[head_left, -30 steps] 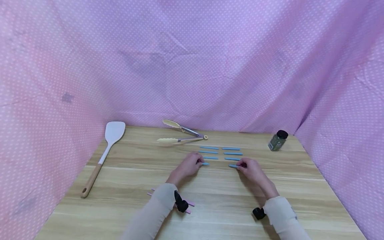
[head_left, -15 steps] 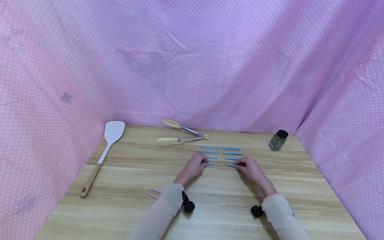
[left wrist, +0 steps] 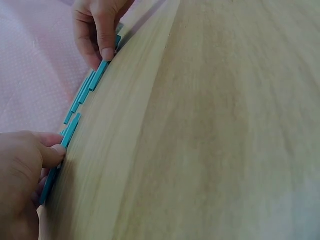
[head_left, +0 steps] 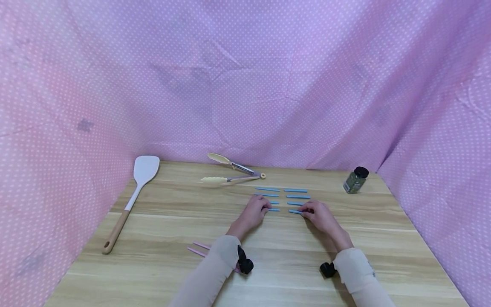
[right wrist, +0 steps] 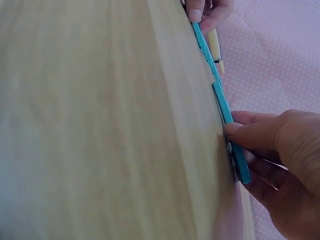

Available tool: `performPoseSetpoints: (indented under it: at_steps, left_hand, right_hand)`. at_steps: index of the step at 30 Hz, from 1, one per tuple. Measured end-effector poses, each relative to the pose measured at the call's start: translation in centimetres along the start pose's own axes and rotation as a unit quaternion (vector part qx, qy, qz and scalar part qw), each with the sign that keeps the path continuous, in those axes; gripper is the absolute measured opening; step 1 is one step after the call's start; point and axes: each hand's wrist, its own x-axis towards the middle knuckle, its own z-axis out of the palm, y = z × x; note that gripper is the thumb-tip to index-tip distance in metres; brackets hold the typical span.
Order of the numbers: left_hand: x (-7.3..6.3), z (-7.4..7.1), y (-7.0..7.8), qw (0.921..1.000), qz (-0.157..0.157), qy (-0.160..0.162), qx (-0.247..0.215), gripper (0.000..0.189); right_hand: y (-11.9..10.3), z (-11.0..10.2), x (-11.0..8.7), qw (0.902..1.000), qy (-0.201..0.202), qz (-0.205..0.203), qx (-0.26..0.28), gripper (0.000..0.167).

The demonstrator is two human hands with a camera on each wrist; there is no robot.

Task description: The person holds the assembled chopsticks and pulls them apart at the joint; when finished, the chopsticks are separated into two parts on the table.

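Observation:
In the head view, short blue sticks lie in two columns on the wooden table, several in each. My left hand (head_left: 253, 212) pinches the nearest stick of the left column (head_left: 274, 209) between thumb and fingers. The left wrist view shows this turquoise-looking stick (left wrist: 71, 131) low against the tabletop. Across a small gap, my right hand (head_left: 319, 215) pinches the nearest stick of the right column (head_left: 294, 211), whose full length of blue stick (right wrist: 240, 165) shows in the right wrist view. Part of the left column is hidden behind my left fingers.
Pink sticks (head_left: 197, 251) lie partly covered by my left sleeve. Yellow-tipped tongs (head_left: 245, 177) lie spread behind the blue sticks. A white spatula (head_left: 132, 199) with a wooden handle is at the left, and a black-lidded jar (head_left: 355, 181) stands at the back right.
My left hand has shifted right with its blue stick, in line with the column. The right hand has moved slightly left with its stick, which lies straighter. The sticks' ends are closer together.

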Motion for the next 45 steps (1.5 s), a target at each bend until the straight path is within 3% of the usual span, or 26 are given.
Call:
performPoseSetpoints:
  at_steps: [17, 27, 32, 39, 45]
  left_hand:
    - [0.1, 0.5, 0.0, 0.9997, 0.020, -0.002, 0.013, 0.016]
    - [0.0, 0.2, 0.3, 0.9987, 0.022, -0.016, 0.042, 0.016]
    - [-0.2, -0.1, 0.4, 0.9971, 0.038, -0.005, 0.066, 0.016]
    - [-1.8, -1.8, 0.4, 0.9989, 0.029, 0.005, 0.035, 0.020]
    - [-3.8, -4.1, 0.5, 0.9995, 0.003, -0.020, -0.022, 0.019]
  right_hand:
    - [0.0, 0.1, 0.0, 0.9998, 0.009, -0.014, -0.010, 0.015]
    - [-0.4, 0.1, 0.0, 1.0000, 0.000, 0.003, -0.007, 0.015]
    - [-0.8, -0.1, -0.1, 1.0000, 0.004, 0.000, -0.007, 0.014]
    - [-2.4, -0.7, -0.2, 0.9987, 0.027, -0.042, -0.012, 0.012]
    - [-4.1, -0.6, -0.3, 0.9968, 0.032, -0.072, 0.007, 0.014]
